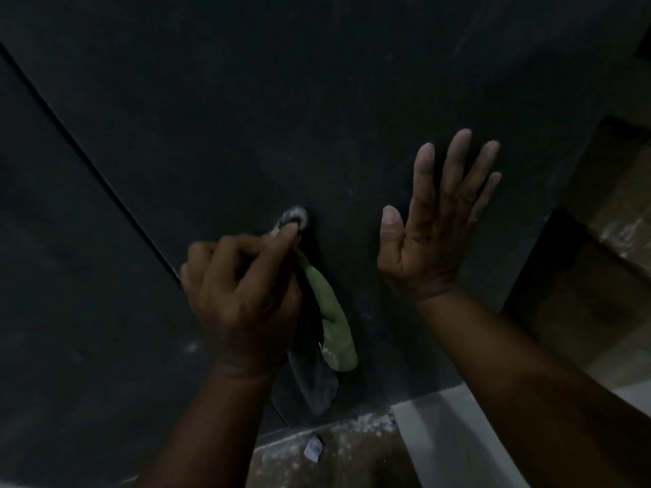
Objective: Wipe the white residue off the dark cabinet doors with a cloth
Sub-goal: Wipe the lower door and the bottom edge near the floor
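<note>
A dark cabinet door (317, 100) fills most of the view, with a seam to a second door (53, 241) on the left. My left hand (239, 290) grips a green and grey cloth (331, 318) and presses its whitened tip (294, 218) against the door with the index finger. The rest of the cloth hangs down below the hand. My right hand (436, 227) is held up with straight, spread fingers, palm toward me, close to the door just right of the cloth. Faint white specks (192, 346) show on the left door.
Below the doors lies a dusty floor (352, 449) with white residue and a small pale scrap (313, 449). A white panel (444, 427) stands at the bottom right. To the right is an opening with brown, dusty surfaces (613, 213).
</note>
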Demonstrator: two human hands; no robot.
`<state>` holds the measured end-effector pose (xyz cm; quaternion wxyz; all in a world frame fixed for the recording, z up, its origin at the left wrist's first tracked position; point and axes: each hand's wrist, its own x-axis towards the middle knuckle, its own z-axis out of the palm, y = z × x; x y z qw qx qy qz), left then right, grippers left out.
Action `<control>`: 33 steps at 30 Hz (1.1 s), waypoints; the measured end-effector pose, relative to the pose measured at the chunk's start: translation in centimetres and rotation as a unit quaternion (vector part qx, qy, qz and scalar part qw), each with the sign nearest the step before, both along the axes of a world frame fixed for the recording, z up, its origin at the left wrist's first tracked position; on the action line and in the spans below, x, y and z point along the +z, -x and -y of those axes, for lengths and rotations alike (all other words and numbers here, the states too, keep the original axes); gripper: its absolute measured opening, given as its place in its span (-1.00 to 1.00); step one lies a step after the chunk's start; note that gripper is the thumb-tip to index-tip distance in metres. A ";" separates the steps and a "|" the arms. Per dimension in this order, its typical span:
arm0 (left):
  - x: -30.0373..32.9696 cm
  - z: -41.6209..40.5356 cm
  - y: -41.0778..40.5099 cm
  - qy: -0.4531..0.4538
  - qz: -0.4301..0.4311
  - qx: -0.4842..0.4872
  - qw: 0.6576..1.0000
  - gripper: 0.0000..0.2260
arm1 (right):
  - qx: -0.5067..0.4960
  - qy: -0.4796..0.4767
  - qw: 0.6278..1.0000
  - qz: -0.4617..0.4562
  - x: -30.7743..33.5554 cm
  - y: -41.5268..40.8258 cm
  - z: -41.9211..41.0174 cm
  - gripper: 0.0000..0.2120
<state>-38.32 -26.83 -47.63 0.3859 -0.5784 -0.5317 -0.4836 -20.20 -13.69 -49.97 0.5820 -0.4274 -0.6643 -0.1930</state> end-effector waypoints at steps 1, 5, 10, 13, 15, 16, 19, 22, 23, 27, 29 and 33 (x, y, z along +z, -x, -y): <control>-0.7 0.4 0.2 0.016 -0.002 -0.001 1.000 -0.87 | -0.001 0.003 1.000 -0.002 0.1 0.2 0.2 -0.37; -3.8 1.8 1.0 0.076 0.018 -0.003 0.997 -0.85 | -0.006 0.013 1.000 -0.010 0.5 1.7 1.1 -0.37; -4.0 2.3 1.2 0.086 0.042 -0.002 0.995 -0.88 | -0.018 0.015 1.000 -0.017 0.5 2.7 1.9 -0.39; -2.7 2.0 0.9 0.069 0.058 -0.019 0.996 -0.90 | -0.018 0.027 0.999 -0.007 -0.1 3.6 2.6 -0.38; -1.8 1.5 0.5 0.058 0.063 -0.032 0.996 -0.88 | -0.016 0.035 0.999 -0.010 -0.4 4.5 3.1 -0.39; -1.4 1.2 0.0 0.061 0.065 -0.035 0.995 -0.87 | -0.015 0.036 0.999 -0.019 -0.5 4.9 3.3 -0.40; -1.6 1.0 -1.4 0.101 0.039 -0.030 0.994 -0.83 | -0.010 0.037 0.999 -0.037 -0.4 5.3 3.5 -0.41; -3.3 1.9 -1.1 0.154 -0.011 -0.014 0.988 -0.83 | -0.001 0.043 0.998 -0.034 -0.6 5.1 3.5 -0.42; -3.8 2.4 -0.6 0.165 -0.013 -0.007 0.986 -0.82 | 0.003 0.046 0.998 -0.032 -0.6 5.0 3.5 -0.42; -3.3 3.8 0.9 0.135 0.043 0.012 0.990 -0.80 | 0.016 0.049 0.998 -0.034 -0.7 5.0 3.5 -0.43; -1.1 3.1 0.7 0.085 0.078 0.004 0.993 -0.84 | 0.018 0.048 0.998 -0.046 -0.7 5.3 3.7 -0.44; 3.0 0.3 -1.0 0.029 0.064 -0.016 0.997 -0.87 | 0.038 0.057 0.996 -0.057 -1.0 5.1 3.9 -0.47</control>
